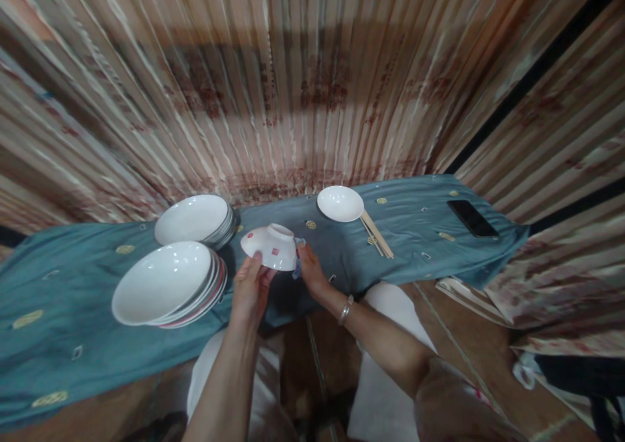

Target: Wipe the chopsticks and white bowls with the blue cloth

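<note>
A teal cloth (90, 286) with yellow motifs runs the full width before you, wrinkled and drooping at your side; behind it hangs a pleated, patterned curtain (293, 58). At left you have the near stack (161, 286) of white dishes, and just behind it the far stack (193, 219). Your left hand (250, 287) pinches the bowl (271, 252), thumb on its outer wall; the bowl is tipped foot-up above the cloth, mid-table. Your right hand (312, 271) presses a blue rag (298, 258) to its right rim, fingers bunched. Farther right lie a dish (340, 204), chopsticks (377, 235) by its edge and a phone (472, 218); tiled floor (449, 351) shows below. The lower dishes are mostly covered, the bowl's inside is hidden, you can't make out every right fingertip, and a dark object (579, 377) is cut off at the right edge.
</note>
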A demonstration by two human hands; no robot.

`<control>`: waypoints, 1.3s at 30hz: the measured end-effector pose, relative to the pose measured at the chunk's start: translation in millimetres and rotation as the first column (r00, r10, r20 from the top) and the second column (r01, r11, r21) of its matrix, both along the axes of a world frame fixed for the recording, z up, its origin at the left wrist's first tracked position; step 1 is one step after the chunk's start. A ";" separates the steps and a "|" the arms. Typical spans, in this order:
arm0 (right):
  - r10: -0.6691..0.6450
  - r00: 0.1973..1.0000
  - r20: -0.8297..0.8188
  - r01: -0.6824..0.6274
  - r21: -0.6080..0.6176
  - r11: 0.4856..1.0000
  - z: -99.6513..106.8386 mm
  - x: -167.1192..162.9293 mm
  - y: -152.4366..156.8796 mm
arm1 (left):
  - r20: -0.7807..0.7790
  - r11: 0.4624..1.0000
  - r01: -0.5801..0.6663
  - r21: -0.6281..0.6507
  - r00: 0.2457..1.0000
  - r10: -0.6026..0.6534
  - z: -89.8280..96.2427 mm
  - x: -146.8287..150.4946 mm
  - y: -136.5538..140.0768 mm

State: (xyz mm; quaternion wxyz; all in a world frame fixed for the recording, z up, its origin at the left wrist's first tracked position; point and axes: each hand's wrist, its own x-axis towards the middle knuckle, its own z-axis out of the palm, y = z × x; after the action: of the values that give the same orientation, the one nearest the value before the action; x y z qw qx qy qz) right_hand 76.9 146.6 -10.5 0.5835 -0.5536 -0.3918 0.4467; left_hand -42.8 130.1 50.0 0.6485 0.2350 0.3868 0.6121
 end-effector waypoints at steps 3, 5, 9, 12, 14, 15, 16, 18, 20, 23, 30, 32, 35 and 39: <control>0.017 0.987 0.160 -0.036 0.115 0.993 3.7 -4.8 -12.4 | 0.018 1.000 -0.018 0.000 1.000 0.018 0.3 0.5 0.9; 0.021 0.967 0.256 -0.068 0.180 0.981 6.5 -8.3 -21.6 | 0.033 1.000 -0.025 0.005 0.999 0.025 0.7 0.8 1.3; 0.053 0.882 0.467 -0.180 0.232 0.956 9.3 -12.3 -38.3 | 0.040 0.999 -0.030 0.018 0.999 0.029 1.4 1.0 1.5; 0.074 0.780 0.621 -0.301 0.269 0.915 10.6 -11.1 -46.2 | 0.033 0.999 -0.034 0.015 0.999 0.033 1.7 1.9 1.1; 0.054 0.708 0.704 -0.373 0.308 0.875 12.4 -9.0 -48.2 | 0.021 0.999 -0.042 0.006 0.999 0.041 1.6 3.6 0.6; 0.036 0.675 0.737 -0.404 0.329 0.853 13.6 -7.9 -48.4 | 0.009 0.999 -0.046 0.003 0.999 0.046 1.5 4.7 0.4; 0.017 0.645 0.764 -0.432 0.346 0.833 15.2 -6.6 -48.1 | -0.005 0.999 -0.050 0.003 0.999 0.050 1.3 6.1 0.0; -0.012 0.593 0.805 -0.475 0.362 0.802 18.8 -4.2 -46.7 | -0.041 0.999 -0.050 0.020 0.998 0.051 0.8 8.9 -0.7; -0.027 0.556 0.831 -0.502 0.361 0.786 22.8 -1.6 -44.8 | -0.079 0.998 -0.028 0.049 0.996 0.032 -0.6 11.3 -1.4; -0.038 0.533 0.845 -0.526 0.367 0.767 28.6 2.6 -41.6 | -0.143 0.997 -0.008 0.075 0.990 0.019 -5.4 12.7 -1.5; -0.002 0.566 0.824 -0.519 0.358 0.776 43.5 16.2 -31.5 | -0.380 0.990 0.086 0.111 0.924 -0.038 -20.1 5.1 0.0; 0.037 0.589 0.807 -0.517 0.341 0.785 48.4 21.8 -27.5 | -0.443 0.982 0.129 0.136 0.895 -0.056 -19.0 4.1 -1.8; 0.100 0.669 0.737 -0.500 0.346 0.794 54.2 30.5 -19.6 | -0.515 0.972 0.190 0.142 0.852 -0.091 -12.4 6.5 -6.5; 0.201 0.789 0.581 -0.430 0.287 0.856 55.2 40.0 -4.8 | -0.530 0.963 0.243 0.113 0.835 -0.148 -4.0 11.9 -11.7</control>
State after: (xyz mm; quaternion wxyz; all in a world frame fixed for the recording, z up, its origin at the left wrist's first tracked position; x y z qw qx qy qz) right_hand 116.8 141.8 44.8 0.4684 -0.4467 -0.7099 0.2779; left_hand -30.9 118.5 46.0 0.5569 0.4852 0.4649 0.4883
